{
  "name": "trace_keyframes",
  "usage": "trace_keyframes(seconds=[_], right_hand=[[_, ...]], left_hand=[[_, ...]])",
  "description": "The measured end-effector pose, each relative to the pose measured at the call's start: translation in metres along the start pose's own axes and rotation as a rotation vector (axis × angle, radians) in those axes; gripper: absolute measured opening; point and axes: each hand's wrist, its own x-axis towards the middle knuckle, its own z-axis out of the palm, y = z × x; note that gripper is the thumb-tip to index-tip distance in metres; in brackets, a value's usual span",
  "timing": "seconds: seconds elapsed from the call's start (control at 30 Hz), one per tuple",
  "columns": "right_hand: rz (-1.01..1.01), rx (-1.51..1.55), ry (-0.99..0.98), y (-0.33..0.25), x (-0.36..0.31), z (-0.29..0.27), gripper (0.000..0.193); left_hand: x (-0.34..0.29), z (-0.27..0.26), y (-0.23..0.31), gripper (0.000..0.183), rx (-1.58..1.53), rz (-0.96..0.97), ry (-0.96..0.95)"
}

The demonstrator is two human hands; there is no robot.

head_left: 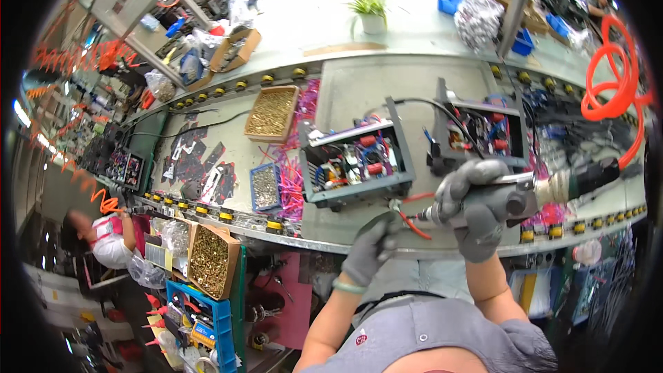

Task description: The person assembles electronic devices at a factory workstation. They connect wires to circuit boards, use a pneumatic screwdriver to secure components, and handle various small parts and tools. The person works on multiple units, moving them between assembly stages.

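In my gloved right hand [464, 200] is a grey pneumatic screwdriver [512, 202], lying nearly level with its bit pointing left. My left hand [371, 247], gloved too, is just left of the bit with its fingers curled together; whatever they pinch is too small to make out. Red-handled pliers [416, 226] lie on the bench between the two hands. Beyond my left hand stands an open metal housing [356, 159] packed with electronic parts. A second open housing [487, 128] sits behind my right hand, which partly covers it.
An orange coiled hose [611, 76] hangs at the right. Screws fill a cardboard box [273, 112] and a blue tray [265, 186] on the left. Roller rails [224, 215] edge the bench. A box of brass-coloured screws [213, 262] and a blue crate [200, 331] stand at lower left; co-workers sit farther off.
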Motion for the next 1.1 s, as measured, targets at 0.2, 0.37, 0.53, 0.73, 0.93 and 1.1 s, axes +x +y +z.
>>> trace_keyframes(seconds=[0.2, 0.37, 0.53, 0.73, 0.93, 1.1], right_hand=[[-0.07, -0.152, 0.119, -0.04, -0.023, -0.025, 0.058], [-0.134, -0.173, 0.212, -0.063, -0.037, -0.047, 0.054], [-0.145, -0.186, 0.306, -0.071, -0.04, -0.057, 0.051], [-0.135, -0.155, 0.314, -0.075, -0.044, -0.072, 0.05], [-0.185, -0.134, 0.326, -0.071, -0.042, -0.076, 0.051], [-0.283, -0.065, -0.024, -0.07, -0.028, -0.102, 0.05]], left_hand=[[0.024, 0.064, -0.028, 0.03, 0.521, 0.057, -0.076], [0.041, 0.095, -0.033, 0.025, 0.242, -0.088, -0.286], [0.05, 0.094, -0.049, 0.024, 0.063, -0.099, -0.345], [0.052, 0.103, -0.052, 0.023, 0.181, -0.07, -0.339], [0.063, 0.096, -0.06, 0.035, -0.035, -0.194, -0.425], [0.067, 0.103, -0.06, 0.031, -0.134, -0.259, -0.359]])
